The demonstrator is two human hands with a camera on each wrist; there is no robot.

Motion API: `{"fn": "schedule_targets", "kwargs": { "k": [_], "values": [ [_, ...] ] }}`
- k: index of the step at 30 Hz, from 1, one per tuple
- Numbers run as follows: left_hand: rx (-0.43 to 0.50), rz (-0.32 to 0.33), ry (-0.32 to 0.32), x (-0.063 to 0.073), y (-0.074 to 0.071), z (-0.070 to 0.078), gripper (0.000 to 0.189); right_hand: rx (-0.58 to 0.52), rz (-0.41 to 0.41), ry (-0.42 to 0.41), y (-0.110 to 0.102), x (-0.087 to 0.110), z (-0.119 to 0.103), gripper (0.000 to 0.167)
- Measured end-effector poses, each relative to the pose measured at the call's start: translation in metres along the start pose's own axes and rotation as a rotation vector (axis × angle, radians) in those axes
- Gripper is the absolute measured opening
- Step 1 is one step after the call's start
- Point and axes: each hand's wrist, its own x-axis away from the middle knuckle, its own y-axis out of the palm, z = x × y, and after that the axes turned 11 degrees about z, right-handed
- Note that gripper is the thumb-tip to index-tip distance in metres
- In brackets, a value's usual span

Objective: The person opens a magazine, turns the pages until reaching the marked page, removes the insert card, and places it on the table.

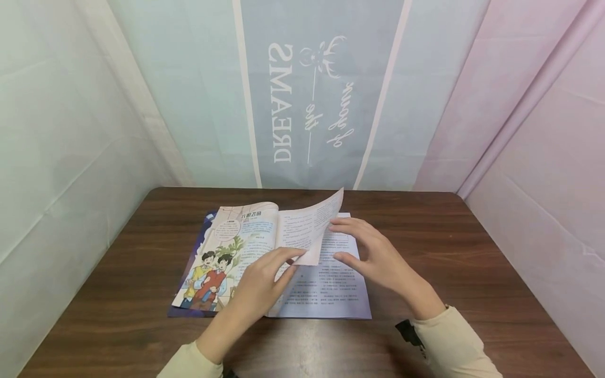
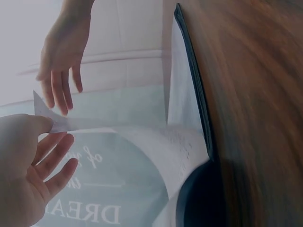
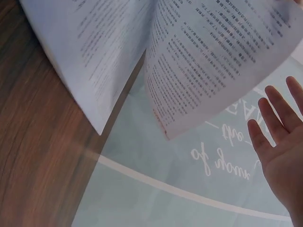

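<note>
An open magazine point(image 1: 326, 302) lies on the table, with a cartoon of two figures point(image 1: 208, 281) on its left page. One page point(image 1: 302, 233) is lifted and curves up from the spine. My left hand point(image 1: 260, 281) pinches the near corner of that page between thumb and fingers; the left wrist view shows the page point(image 2: 142, 137) held at its corner. On the other side, my right hand point(image 1: 375, 254) is beside the raised page's edge with fingers extended. In the right wrist view the right hand point(image 3: 284, 142) is apart from the printed page point(image 3: 203, 66).
The magazine lies on a dark wood-grain table point(image 1: 425, 236). Behind the table hangs a pale blue curtain point(image 1: 312, 173) with mirrored lettering. White fabric walls point(image 1: 543, 210) close in both sides. A black strap point(image 1: 408, 333) shows at the right sleeve.
</note>
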Motion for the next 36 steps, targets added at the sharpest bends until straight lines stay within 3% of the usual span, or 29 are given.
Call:
{"fn": "schedule_targets", "kwargs": {
  "k": [7, 16, 22, 29, 36],
  "values": [
    [-0.068, 0.024, -0.054, 0.007, -0.013, -0.012, 0.046, 0.040, -0.006, 0.006, -0.005, 0.010, 0.007, 0.049],
    [-0.152, -0.017, -0.172, 0.021, -0.037, -0.030, 0.070, 0.109, -0.099, 0.117, -0.013, 0.029, 0.017, 0.043],
    [-0.188, 0.007, -0.212, 0.028, -0.053, -0.042, 0.064, 0.135, -0.105, 0.119, -0.016, 0.037, 0.027, 0.043],
    [-0.211, 0.042, -0.230, 0.035, -0.069, -0.052, 0.058, 0.164, -0.199, 0.150, -0.015, 0.052, 0.035, 0.039],
    [-0.253, 0.022, -0.312, 0.045, -0.084, -0.058, 0.052, 0.202, -0.290, 0.188, -0.013, 0.063, 0.040, 0.040]
  ]
}}
